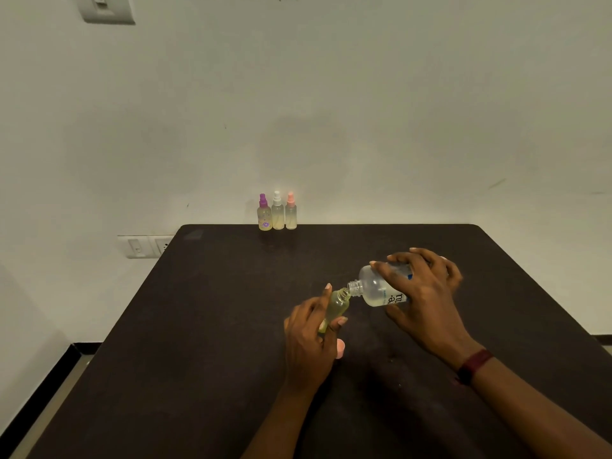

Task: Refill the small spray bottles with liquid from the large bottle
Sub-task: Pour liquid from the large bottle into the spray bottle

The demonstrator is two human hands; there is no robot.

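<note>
My left hand (309,339) grips a small uncapped spray bottle (336,306) holding yellowish liquid, tilted with its open neck toward the right. My right hand (427,293) holds the large clear bottle (376,288) tipped on its side, its open threaded neck touching the small bottle's mouth. A little pale liquid lies in the large bottle's lower side. At the table's far edge stand three capped small spray bottles in a row: purple-topped (264,215), white-topped (278,212), pink-topped (291,212), each filled with pale liquid.
The dark table (198,342) stands against a pale wall. A wall socket plate (145,246) sits left of the table's far corner. A dark red band (473,364) is on my right wrist.
</note>
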